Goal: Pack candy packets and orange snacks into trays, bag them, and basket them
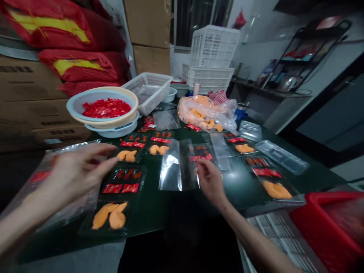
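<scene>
My left hand (75, 172) hovers blurred over the left of a dark green table (241, 185), fingers stretched out and apart, above a black tray (113, 201) filled with orange pieces and red sachets. My right hand (209, 180) is near the table's middle with its fingers bent, its fingertips pinching the edge of a clear plastic bag (182, 167) that lies flat. Several more filled black trays lie in rows across the table.
A bowl of red sachets (104, 108) sits at the back left, beside a white basket (148, 91). A plastic bag of orange pieces (206, 112) lies behind. Empty clear trays (280, 155) are at right, a red crate (332, 227) at near right. Cardboard boxes stand left.
</scene>
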The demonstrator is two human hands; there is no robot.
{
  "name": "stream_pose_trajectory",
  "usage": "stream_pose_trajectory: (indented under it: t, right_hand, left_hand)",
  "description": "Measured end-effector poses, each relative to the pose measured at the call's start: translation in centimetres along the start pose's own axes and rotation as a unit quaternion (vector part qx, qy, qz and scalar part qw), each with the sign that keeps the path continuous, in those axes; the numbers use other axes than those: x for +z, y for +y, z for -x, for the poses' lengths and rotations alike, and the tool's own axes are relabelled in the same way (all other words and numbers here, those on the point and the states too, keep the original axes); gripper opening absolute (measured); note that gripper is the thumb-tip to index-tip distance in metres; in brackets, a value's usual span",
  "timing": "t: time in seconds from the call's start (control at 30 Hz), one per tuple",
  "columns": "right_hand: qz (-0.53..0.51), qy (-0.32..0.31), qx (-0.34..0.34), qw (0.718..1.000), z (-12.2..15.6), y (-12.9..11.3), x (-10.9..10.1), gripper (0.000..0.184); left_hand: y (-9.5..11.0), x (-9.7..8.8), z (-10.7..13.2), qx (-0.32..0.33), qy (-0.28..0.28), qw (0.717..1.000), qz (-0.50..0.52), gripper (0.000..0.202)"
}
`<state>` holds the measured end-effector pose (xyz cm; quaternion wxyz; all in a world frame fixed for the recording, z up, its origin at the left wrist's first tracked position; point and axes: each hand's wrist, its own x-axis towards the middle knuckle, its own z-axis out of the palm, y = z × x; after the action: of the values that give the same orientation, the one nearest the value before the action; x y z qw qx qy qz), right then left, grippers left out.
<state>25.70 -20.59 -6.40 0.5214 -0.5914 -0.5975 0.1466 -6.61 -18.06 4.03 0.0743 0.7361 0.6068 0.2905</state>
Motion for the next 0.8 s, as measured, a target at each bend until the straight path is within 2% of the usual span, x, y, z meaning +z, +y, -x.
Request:
stream_pose_trajectory:
  t: [0.07,0.13,0.17,0.23,0.33,0.43,0.53,0.63,0.7,0.8]
  right_hand:
    - [0.074,0.053,0.049,0.995,-1.5,4.1,-4.5,0.02]
    - [0.093,0.063,0.101,0.988,-2.3,6.8,-7.9,0.02]
    - [0.082,0.053,0.122,0.988,-2.3,7.5,-9.0,0.021]
    - [0.035,-0.001,0.153,0.988,-1.4,8.2,-10.3,0.025]
    - [-0.001,-0.097,0.179,0.979,0.7,8.0,-10.3,0.029]
    - [0.087,-0.132,0.17,0.973,1.4,7.9,-9.3,0.027]
    - [0.234,-0.168,0.161,0.944,0.2,8.1,-8.3,0.028]
    - [0.303,-0.201,0.168,0.916,-2.1,8.4,-7.2,0.034]
    - [0.296,-0.194,0.189,0.916,-3.6,8.7,-6.3,0.033]
    - [0.211,-0.158,0.251,0.932,-5.6,9.2,-4.7,0.026]
  left_hand:
    - [5.9,4.1,-0.8,0.129,-0.073,0.988,0.043,0.027]
    - [10.3,8.3,-1.4,0.193,-0.138,0.97,0.059,0.025]
    - [11.7,10.2,-1.5,0.217,-0.161,0.962,0.039,0.024]
    - [13.4,13.4,-1.0,0.258,-0.201,0.944,-0.04,0.032]
    - [13.9,16.8,0.9,0.264,-0.238,0.919,-0.17,0.068]
    - [13.7,18.6,2.3,0.23,-0.249,0.915,-0.218,0.075]
    - [13.7,19.0,2.1,0.235,-0.254,0.921,-0.18,0.079]
    - [14.1,19.3,1.0,0.259,-0.292,0.914,-0.115,0.081]
    - [14.1,20.0,0.3,0.254,-0.323,0.908,-0.083,0.073]
    - [13.7,21.4,-0.5,0.27,-0.315,0.909,-0.039,0.061]
